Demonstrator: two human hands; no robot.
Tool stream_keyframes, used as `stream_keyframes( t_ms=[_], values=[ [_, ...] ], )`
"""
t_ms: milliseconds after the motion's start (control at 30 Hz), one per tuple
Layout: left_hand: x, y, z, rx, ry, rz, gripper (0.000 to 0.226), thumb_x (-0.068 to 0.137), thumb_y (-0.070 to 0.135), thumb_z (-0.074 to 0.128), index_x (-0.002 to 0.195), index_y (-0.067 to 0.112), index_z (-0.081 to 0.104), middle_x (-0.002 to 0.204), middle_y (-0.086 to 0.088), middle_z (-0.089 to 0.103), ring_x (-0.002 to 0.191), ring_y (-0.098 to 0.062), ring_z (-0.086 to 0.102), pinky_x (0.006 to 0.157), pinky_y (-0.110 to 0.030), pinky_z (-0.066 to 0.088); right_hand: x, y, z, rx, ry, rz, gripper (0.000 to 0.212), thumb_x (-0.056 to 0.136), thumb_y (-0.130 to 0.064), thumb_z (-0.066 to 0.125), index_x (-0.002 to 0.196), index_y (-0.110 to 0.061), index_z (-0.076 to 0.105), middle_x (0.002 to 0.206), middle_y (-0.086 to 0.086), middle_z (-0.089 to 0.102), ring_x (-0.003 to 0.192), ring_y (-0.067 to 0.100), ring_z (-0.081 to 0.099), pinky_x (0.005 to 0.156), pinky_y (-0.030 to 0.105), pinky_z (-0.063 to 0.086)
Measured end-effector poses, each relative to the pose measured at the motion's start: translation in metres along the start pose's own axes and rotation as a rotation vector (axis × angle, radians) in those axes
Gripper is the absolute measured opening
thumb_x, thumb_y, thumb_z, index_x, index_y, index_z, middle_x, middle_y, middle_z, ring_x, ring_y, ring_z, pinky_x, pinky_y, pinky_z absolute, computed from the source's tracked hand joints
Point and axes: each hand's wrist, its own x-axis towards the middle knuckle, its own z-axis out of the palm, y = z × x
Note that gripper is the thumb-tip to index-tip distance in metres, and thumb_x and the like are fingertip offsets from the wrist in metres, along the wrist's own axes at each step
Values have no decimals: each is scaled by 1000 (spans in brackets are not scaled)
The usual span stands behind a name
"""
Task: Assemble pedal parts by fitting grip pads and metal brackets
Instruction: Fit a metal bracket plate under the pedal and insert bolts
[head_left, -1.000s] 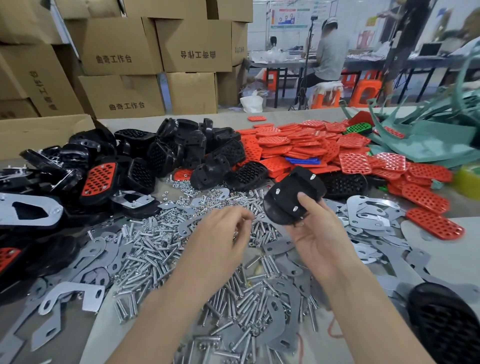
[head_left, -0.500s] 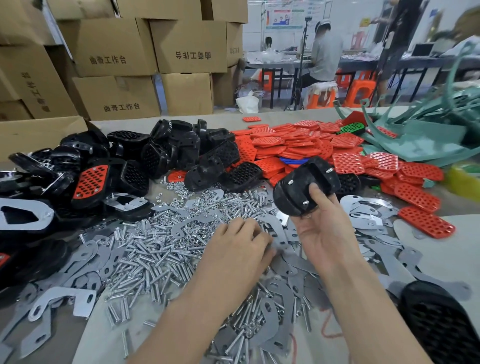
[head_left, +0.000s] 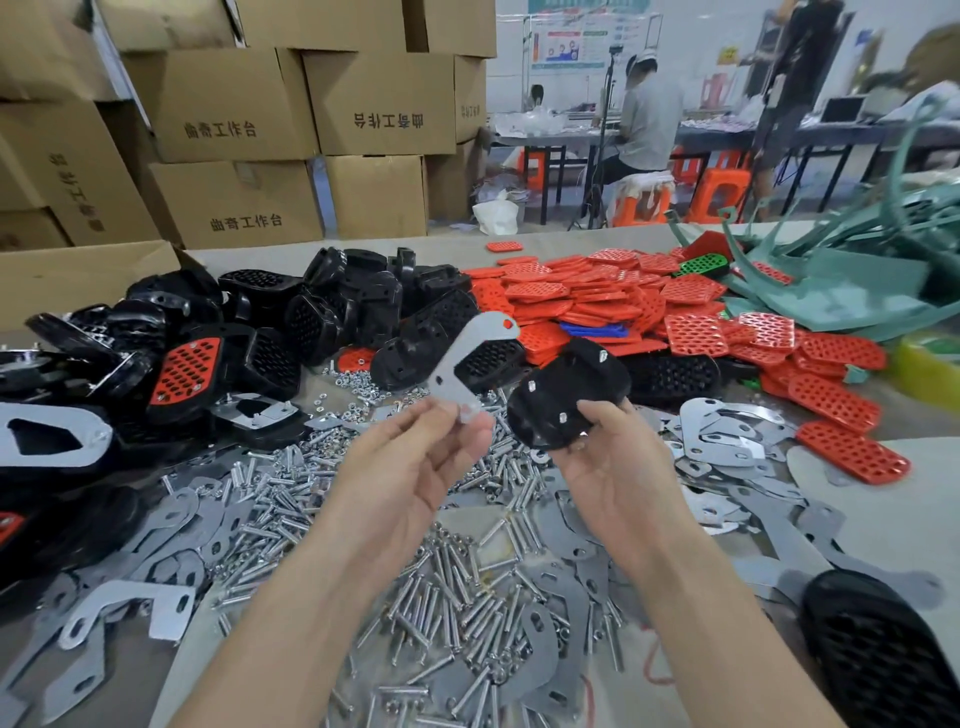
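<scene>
Many bolts (head_left: 280, 499), brackets (head_left: 722, 441), black pedals (head_left: 343, 306) and red pads (head_left: 582, 301) crowd the table (head_left: 893, 525).

Stacked cardboard boxes (head_left: 234, 104) upper left; seated person (head_left: 649, 124) at far table (head_left: 535, 136) upper right, orange stools (head_left: 722, 192) beside, white wall (head_left: 685, 31) behind

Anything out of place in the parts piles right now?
Only mixed colours: one green pad lies at the far right of the red pad pile, and blue pads are wedged into its near edge. The held bracket and pedal look intact.
</scene>
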Motion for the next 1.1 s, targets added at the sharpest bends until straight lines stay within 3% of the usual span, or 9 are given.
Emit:
stream_keyframes(
  t_ms=[100, 200, 367, 500, 700, 833, 933, 1100],
  values=[
    [-2, -18, 7, 49, -52, -58, 16, 81, 7, 68, 96, 2, 66, 89, -15, 74, 76, -18, 73, 64, -24, 60, -3, 9, 6, -116, -43, 2, 43, 103, 8, 38, 134, -12, 60, 111, 13, 76, 87, 20, 75, 66, 28, 60],
    [-1, -29, 8, 108, -24, -72, 22, 80, 10, 71, 100, 5, 65, 80, -12, 71, 66, -15, 66, 60, -23, 57, -6, 15, 7, -238, -63, 18, 38, 104, 3, 42, 133, -13, 61, 110, 13, 73, 77, 19, 68, 60, 28, 54],
    [7, -30, 2, 78, 25, -32, 30, 74, 10, 74, 102, 3, 65, 77, -9, 72, 64, -14, 66, 58, -22, 56, -10, 20, 10, -308, -111, 17, 37, 105, 2, 45, 135, -12, 60, 117, 21, 72, 76, 20, 68, 61, 29, 54],
    [8, -32, -3, 136, 11, -53, 21, 79, 15, 75, 97, 4, 71, 78, -9, 69, 63, -14, 64, 60, -23, 57, -10, 23, 11, -371, -107, -16, 34, 106, 1, 45, 127, -18, 64, 103, 13, 75, 74, 19, 66, 57, 28, 52],
    [8, -34, 0, 100, 39, -107, 28, 82, 15, 73, 102, -4, 67, 74, -8, 67, 59, -13, 61, 56, -23, 55, -10, 28, 11, -439, -114, -61, 37, 105, 1, 46, 125, -23, 66, 98, 8, 77, 73, 17, 67, 60, 27, 53],
    [7, -37, 5, 94, 42, -141, 19, 96, 8, 64, 107, -6, 64, 79, -12, 73, 61, -13, 64, 57, -23, 56, -8, 29, 8, -468, -104, -81, 40, 105, -2, 46, 124, -29, 68, 98, 1, 78, 68, 8, 66, 56, 21, 51],
    [7, -36, 5, 106, 35, -133, 24, 97, 9, 63, 113, -9, 62, 82, -13, 73, 62, -13, 64, 58, -23, 57, -7, 30, 6, -490, -115, -96, 40, 104, -4, 47, 123, -31, 68, 97, -3, 78, 69, 6, 66, 58, 22, 51],
    [8, -34, 3, 138, 27, -125, 15, 94, 10, 66, 102, -3, 66, 82, -12, 74, 62, -12, 63, 56, -23, 55, -6, 30, 5, -504, -120, -107, 38, 103, -5, 48, 121, -31, 69, 101, 0, 78, 80, 10, 70, 66, 26, 54]
  ],
)
